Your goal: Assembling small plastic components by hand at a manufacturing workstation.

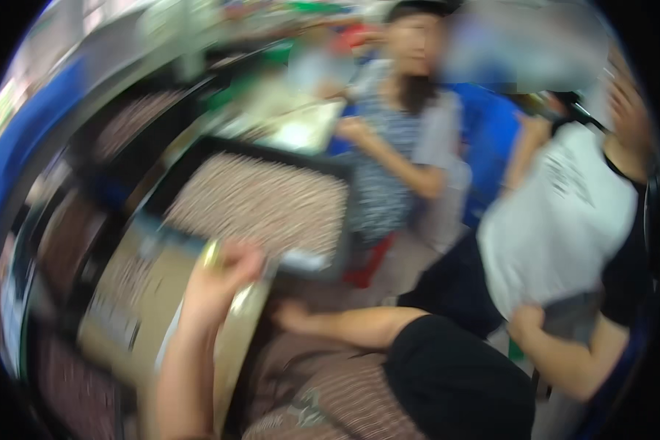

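The picture is strongly smeared by motion. My left hand is over the near edge of a black tray, its fingers too blurred to read. A small shiny yellow thing shows at the back of that hand; I cannot tell what it is. The tray holds many small pinkish-beige pieces. A pale patch shows at the tray's near right corner. My right hand is low beside the edge of a tan tabletop, near my lap, its fingers unclear.
More small pieces lie on the tan top at left. Dark bins line the far left. A person in a patterned apron is beyond the tray; another in a white top is at right. A red stool stands between.
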Demonstrator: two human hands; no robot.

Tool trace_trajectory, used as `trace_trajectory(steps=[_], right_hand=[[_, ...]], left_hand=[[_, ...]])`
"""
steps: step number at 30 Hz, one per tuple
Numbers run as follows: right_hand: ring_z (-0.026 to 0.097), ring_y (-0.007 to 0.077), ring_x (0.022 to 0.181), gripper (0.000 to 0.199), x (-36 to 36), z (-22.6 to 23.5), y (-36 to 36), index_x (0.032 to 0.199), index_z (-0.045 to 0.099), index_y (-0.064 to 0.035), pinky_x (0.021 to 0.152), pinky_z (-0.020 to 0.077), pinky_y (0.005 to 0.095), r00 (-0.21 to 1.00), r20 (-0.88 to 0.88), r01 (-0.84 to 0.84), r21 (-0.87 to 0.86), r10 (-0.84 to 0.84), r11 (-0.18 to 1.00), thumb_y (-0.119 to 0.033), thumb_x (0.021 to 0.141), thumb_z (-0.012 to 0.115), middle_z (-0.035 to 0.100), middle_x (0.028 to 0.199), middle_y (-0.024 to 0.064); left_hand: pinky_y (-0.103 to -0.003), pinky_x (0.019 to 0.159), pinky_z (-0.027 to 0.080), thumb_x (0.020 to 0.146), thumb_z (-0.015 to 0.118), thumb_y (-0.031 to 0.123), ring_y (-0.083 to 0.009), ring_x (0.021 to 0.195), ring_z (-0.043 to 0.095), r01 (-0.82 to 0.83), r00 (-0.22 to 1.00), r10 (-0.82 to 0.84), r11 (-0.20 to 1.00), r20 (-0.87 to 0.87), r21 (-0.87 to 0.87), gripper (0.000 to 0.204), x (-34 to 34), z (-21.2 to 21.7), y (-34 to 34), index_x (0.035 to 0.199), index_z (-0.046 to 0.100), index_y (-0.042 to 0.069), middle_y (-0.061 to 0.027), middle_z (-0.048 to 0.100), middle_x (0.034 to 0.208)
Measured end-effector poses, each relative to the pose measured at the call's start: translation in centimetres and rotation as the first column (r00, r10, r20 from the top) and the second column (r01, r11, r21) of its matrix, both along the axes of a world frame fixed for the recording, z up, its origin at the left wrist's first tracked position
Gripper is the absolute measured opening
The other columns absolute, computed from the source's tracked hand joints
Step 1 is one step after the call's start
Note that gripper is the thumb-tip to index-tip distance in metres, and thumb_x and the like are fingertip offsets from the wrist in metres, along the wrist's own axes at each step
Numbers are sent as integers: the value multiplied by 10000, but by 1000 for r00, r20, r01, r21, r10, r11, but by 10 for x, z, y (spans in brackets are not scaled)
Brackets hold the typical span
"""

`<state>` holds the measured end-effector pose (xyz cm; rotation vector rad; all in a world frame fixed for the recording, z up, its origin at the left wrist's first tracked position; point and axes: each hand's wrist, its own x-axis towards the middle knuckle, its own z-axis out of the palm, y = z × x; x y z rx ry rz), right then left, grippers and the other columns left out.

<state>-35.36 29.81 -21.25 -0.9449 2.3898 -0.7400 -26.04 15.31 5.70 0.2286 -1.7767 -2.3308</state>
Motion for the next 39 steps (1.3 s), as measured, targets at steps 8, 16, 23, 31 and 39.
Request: trace_trajectory(steps=[8, 16, 23, 31, 39], right_hand=[[614, 369, 976, 361, 7, 14, -53, 978, 684, -59, 860, 473, 466, 999, -37, 35, 101, -31, 994, -357, 814, 563, 659, 1011, 201], [630, 353, 940, 332, 4, 7, -11, 975, 688, -102, 822, 496, 469, 997, 17, 80, 23, -80, 997, -354, 792, 572, 667, 991, 170], [626, 216, 671, 300, -20, -2, 15, 893, 656, -36, 603, 504, 347, 841, 536, 74, -254, 77, 964, -320, 862, 564, 650, 789, 107], [553, 261, 918, 573, -108, 12, 81, 1169, 534, -39, 767, 461, 393, 281, 951, 803, -308, 132, 510, -540, 892, 496, 561, 1051, 158], [402, 280, 1305, 934, -170, 158, 94, 1400, 371, -54, 1092, 292, 453, 389, 877, 675, -481, 284, 560, -744, 784, 500, 439, 1411, 128]], left_hand=[[-187, 696, 493, 887, 647, 84, -101, 803, 620, -228, 962, 258, 941, -92, 251, 270, -59, 12, -106, 1128, 585, -23, -54, 647, 961], [-222, 657, 477, 831, 712, 118, -104, 728, 585, -32, 982, 26, 999, 185, 28, 309, -65, 10, -54, 1100, 615, 3, -21, 619, 854], [-215, 594, 454, 888, 632, 106, -87, 667, 548, 23, 977, -30, 999, 209, 35, 278, -62, 2, -51, 1142, 592, 3, 0, 569, 782], [-225, 589, 457, 897, 635, 143, -91, 686, 539, -21, 983, 7, 997, 181, 74, 302, -57, 0, -54, 1160, 578, 7, -2, 559, 787], [-208, 616, 461, 883, 660, 176, -81, 712, 572, -146, 981, 133, 985, 144, 88, 300, -53, -1, -71, 1127, 597, 14, -5, 595, 820]])
